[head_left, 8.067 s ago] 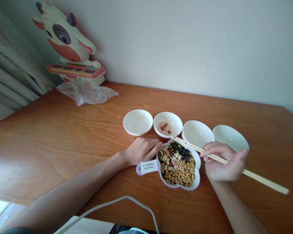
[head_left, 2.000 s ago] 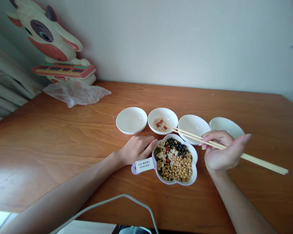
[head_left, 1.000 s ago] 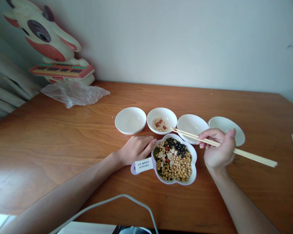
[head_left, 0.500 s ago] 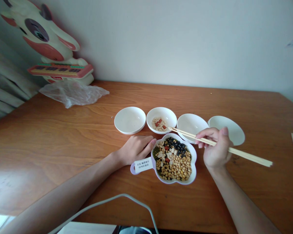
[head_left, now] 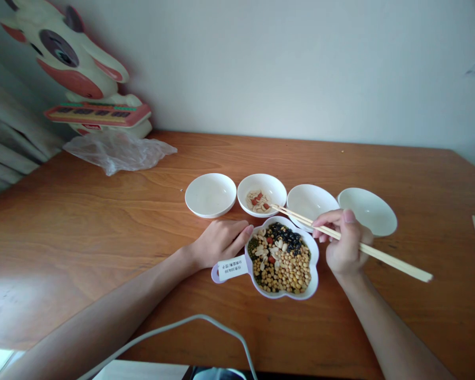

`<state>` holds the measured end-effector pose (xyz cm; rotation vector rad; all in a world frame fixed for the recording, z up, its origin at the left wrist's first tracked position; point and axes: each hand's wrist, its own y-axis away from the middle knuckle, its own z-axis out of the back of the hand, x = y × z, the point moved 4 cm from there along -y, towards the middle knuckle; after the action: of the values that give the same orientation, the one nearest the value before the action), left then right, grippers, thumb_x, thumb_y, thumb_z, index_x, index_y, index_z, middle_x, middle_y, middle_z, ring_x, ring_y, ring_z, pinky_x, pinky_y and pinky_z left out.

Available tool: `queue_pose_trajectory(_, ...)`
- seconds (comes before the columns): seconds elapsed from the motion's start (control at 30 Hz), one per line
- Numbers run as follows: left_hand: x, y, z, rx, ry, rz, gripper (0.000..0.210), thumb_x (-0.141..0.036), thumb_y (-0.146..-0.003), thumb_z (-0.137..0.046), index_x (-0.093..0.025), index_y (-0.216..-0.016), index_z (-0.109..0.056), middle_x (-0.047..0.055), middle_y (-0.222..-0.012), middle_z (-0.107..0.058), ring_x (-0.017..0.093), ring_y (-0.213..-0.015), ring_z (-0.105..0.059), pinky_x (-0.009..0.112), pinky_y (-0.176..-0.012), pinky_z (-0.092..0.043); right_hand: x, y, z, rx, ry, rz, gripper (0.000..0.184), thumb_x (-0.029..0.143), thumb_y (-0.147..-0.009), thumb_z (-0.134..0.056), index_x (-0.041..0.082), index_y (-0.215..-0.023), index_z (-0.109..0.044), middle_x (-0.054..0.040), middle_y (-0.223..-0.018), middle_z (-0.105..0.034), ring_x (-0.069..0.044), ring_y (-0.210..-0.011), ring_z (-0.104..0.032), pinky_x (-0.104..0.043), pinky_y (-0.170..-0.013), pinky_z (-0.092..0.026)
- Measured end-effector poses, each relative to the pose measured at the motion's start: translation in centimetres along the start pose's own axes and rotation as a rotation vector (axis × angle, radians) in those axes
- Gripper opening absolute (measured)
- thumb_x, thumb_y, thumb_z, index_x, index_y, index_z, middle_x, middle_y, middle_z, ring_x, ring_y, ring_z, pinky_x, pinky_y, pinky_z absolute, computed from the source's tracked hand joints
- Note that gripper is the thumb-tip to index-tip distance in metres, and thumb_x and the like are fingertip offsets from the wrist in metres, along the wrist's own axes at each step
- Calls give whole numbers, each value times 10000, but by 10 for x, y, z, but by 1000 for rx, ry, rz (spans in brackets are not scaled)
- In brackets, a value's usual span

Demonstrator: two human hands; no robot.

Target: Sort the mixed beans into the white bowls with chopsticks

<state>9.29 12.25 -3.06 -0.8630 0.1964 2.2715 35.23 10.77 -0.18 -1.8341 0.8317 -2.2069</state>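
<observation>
My right hand [head_left: 343, 244] is closed around a pair of wooden chopsticks [head_left: 396, 259]. Their tips are over the right edge of a white bowl [head_left: 261, 181] with several peanuts [head_left: 256, 200] in it, some red-skinned. No piece can be made out between the tips. My left hand [head_left: 225, 240] lies on the table with curled fingers, its thumb against the rim of a lavender paw-shaped bowl [head_left: 314, 279] with a labelled handle [head_left: 233, 268]. Mixed inside are black beans [head_left: 279, 232], yellow soybeans [head_left: 291, 274], small green beans [head_left: 253, 245] and peanuts.
Three more white bowls stand in the row: one at left [head_left: 210, 192], one right of the peanuts [head_left: 311, 200], one at far right [head_left: 366, 211]. A plastic bag [head_left: 119, 153] and cow-shaped toy keyboard [head_left: 98, 113] are back left. A cable [head_left: 198, 317] curves in front.
My right hand has moved slightly left and tilted the chopsticks, their rear ends shifting left and down. The tips have moved slightly left. My left hand and the bowls stay put.
</observation>
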Motion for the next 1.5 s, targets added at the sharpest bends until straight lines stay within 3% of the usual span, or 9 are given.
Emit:
queue_pose_trajectory(0.43, -2, 0, 1, -8, -1, -8, 403, -363, -1121, -287, -195, -801, -465, 1, -728, -570, 126, -628, -482, 292, -658, -375, 3, -7, 5, -103, -74, -141, 604, 539, -1010, -433, 184, -617, -723, -35, -465, -600, -147, -407, -501, -295, -416, -323)
queue_pose_trajectory(1.2, -1, 1, 2, -18, 1, -7, 395, -360, -1119, -300, -194, -802, -467, -1, -722, -580, 120, -618, -490, 283, -648, -381, 3, -14, 11, -120, -115, -186, 642, 575, -990, -406, 179, -585, -708, -44, -435, -571, -148, -410, -505, -291, -405, -318)
queue_pose_trajectory(1.5, -2, 1, 2, -13, 15, 1, 390, -351, -1116, -306, -187, -819, -499, 14, -752, -619, 125, -647, -540, 282, -670, -406, 8, -16, 12, -3, -198, -231, 637, 600, -987, -414, 224, -569, -714, -54, -469, -577, -173, -434, -509, -323, -419, -340)
